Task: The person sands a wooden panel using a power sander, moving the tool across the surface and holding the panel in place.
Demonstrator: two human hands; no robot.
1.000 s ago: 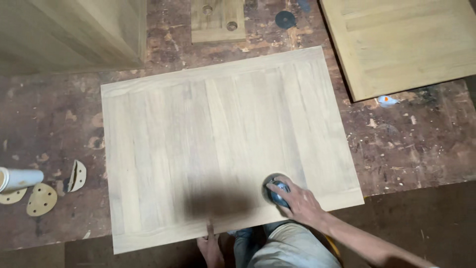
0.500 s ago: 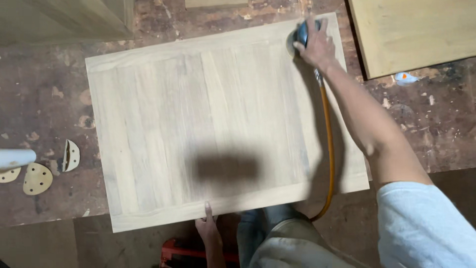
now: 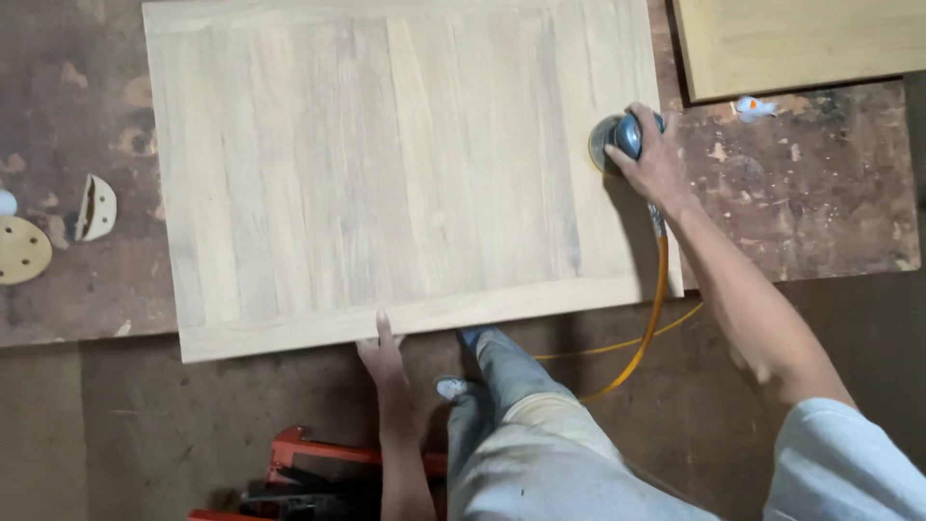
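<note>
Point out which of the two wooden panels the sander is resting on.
The large pale panel in the middle, under the sander held by the right hand. The yellower panel at upper right lies apart, untouched.

no packages, labels, signs or screens — none in view.

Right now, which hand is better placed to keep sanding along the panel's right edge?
The right hand. It already grips the sander on the panel near that edge, hose trailing behind. The left hand only braces the near edge, far from the sander.
</note>
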